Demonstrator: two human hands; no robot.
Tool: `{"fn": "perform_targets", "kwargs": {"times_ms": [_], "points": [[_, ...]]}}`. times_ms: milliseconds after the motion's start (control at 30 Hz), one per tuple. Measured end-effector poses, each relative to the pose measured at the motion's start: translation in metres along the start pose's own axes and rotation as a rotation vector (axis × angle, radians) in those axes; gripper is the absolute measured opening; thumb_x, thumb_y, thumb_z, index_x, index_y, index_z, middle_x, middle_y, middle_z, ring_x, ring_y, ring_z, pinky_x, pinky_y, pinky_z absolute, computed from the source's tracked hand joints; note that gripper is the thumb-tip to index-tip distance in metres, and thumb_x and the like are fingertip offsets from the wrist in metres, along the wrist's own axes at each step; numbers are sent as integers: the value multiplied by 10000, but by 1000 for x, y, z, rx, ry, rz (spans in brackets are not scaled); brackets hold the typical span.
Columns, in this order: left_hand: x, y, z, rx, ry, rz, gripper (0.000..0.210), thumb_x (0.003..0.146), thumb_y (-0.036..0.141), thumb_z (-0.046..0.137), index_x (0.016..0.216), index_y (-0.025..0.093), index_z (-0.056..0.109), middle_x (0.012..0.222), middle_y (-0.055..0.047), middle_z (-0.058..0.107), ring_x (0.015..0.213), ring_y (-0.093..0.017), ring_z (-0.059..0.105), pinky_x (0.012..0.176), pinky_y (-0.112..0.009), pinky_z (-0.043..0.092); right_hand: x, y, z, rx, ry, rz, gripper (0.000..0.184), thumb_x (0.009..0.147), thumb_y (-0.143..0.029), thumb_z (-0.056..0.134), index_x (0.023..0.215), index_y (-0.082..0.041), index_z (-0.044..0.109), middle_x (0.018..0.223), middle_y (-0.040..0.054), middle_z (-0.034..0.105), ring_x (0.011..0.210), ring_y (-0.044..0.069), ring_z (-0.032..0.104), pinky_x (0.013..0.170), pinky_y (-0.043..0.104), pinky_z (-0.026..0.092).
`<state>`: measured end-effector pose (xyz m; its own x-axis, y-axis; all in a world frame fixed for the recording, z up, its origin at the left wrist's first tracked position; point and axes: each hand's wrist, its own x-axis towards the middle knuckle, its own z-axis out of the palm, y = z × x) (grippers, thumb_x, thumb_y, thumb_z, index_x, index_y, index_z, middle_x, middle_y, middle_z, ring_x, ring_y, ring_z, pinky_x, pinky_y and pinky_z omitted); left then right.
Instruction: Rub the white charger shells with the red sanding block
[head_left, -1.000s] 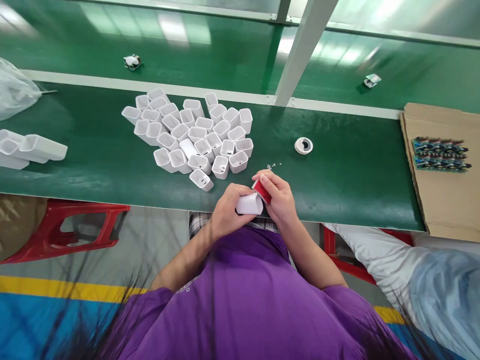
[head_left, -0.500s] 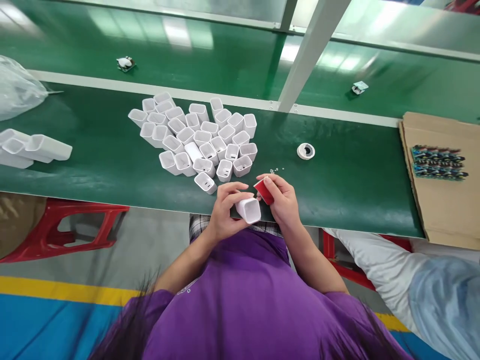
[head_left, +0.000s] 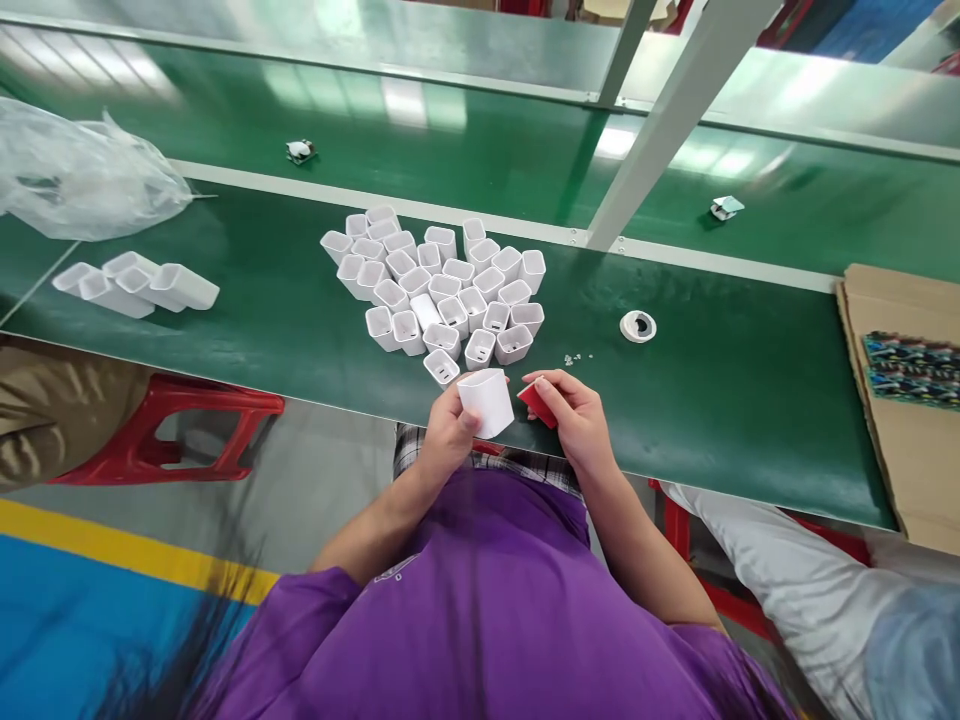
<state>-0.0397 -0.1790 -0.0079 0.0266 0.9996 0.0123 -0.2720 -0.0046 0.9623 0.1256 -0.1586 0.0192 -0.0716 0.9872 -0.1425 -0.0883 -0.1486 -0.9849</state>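
At the bench's front edge my left hand (head_left: 448, 428) is closed round a white plastic charger housing (head_left: 487, 404), its broad side turned up toward me. Just to the right, my right hand (head_left: 571, 410) pinches a small flat red piece (head_left: 540, 402) with a pale edge; its exact kind cannot be made out. A narrow gap separates the red piece from the housing. Beyond my hands stands a cluster of similar white housings (head_left: 444, 287), most with their open ends up, some showing slots inside. Small white crumbs (head_left: 573, 359) lie on the green bench near my right hand.
A white ring-shaped roll (head_left: 638, 326) lies on the green bench (head_left: 720, 400) to the right. Farther right, circuit boards (head_left: 911, 368) rest on cardboard (head_left: 862, 300). More housings (head_left: 135, 284) and a clear plastic bag (head_left: 90, 180) are at left. People sit on both sides; a post (head_left: 675, 120) rises behind.
My left hand has turned the housing, so its side now shows instead of its open end. The right hand still holds the red piece. The camera view has shifted left.
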Motion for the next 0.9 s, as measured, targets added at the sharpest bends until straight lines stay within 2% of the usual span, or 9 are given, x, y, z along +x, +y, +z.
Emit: {"fn": "perform_targets", "kwargs": {"times_ms": [167, 233, 333, 400, 467, 533, 633, 700, 900], "points": [[-1, 6, 1, -34, 86, 83, 751, 595, 782, 759, 1002, 154, 704, 855, -77, 706, 707, -171, 619, 622, -269, 504, -1, 0, 0, -50, -6, -2, 272, 822, -491, 701, 856, -226, 754, 728, 0, 660, 584, 117, 545, 549, 247, 520], [-2, 10, 0, 24, 67, 94, 677, 619, 722, 786, 985, 159, 703, 815, -46, 685, 690, -155, 597, 613, -251, 487, -2, 4, -2, -43, -6, -45, 267, 851, -492, 678, 869, -236, 754, 721, -5, 651, 578, 119, 538, 548, 253, 499], [-4, 18, 0, 226, -66, 9, 514, 726, 586, 771, 1022, 170, 704, 883, -38, 681, 748, -160, 609, 680, -259, 498, -5, 6, -6, -22, -15, -261, 270, 902, -485, 637, 836, -248, 747, 784, 8, 661, 668, 139, 584, 635, 277, 507], [-4, 23, 1, 415, -168, -45, 410, 797, 493, 719, 1066, 184, 704, 906, -33, 664, 754, -157, 598, 691, -263, 494, -7, 4, -7, -57, -64, -417, 274, 930, -466, 613, 826, -245, 739, 850, 27, 676, 772, 160, 625, 727, 301, 522], [-3, 27, 2, 562, -271, -44, 360, 844, 442, 656, 1106, 197, 700, 892, -27, 647, 753, -159, 587, 712, -277, 501, -9, 0, -7, -142, -138, -491, 259, 953, -437, 590, 857, -241, 728, 877, 36, 690, 819, 170, 646, 774, 314, 527], [0, 28, 1, 607, -371, -7, 383, 883, 433, 595, 1170, 193, 678, 947, -49, 668, 838, -191, 619, 811, -322, 524, -9, -3, -6, -234, -187, -507, 243, 965, -421, 576, 884, -235, 709, 877, 34, 704, 808, 166, 655, 773, 308, 527], [2, 26, -2, 550, -485, 0, 502, 919, 457, 535, 1327, 170, 586, 1259, -120, 665, 1163, -277, 618, 1037, -407, 482, -8, -2, -5, -301, -179, -500, 254, 971, -435, 557, 878, -225, 666, 825, 16, 700, 741, 149, 643, 725, 284, 518], [3, 25, -4, 536, -523, -42, 556, 932, 458, 510, 1409, 173, 517, 1408, -123, 603, 1295, -292, 563, 1104, -412, 445, -8, 1, -5, -325, -172, -488, 270, 961, -457, 559, 853, -221, 634, 801, 9, 691, 707, 141, 630, 689, 272, 510], [2, 24, -1, 685, -523, -75, 551, 910, 374, 490, 1418, 163, 490, 1324, -92, 668, 1165, -246, 653, 1023, -353, 509, -15, 5, -2, -413, -93, -413, 229, 923, -386, 585, 762, -222, 583, 713, -18, 660, 614, 122, 586, 616, 244, 481]]}}
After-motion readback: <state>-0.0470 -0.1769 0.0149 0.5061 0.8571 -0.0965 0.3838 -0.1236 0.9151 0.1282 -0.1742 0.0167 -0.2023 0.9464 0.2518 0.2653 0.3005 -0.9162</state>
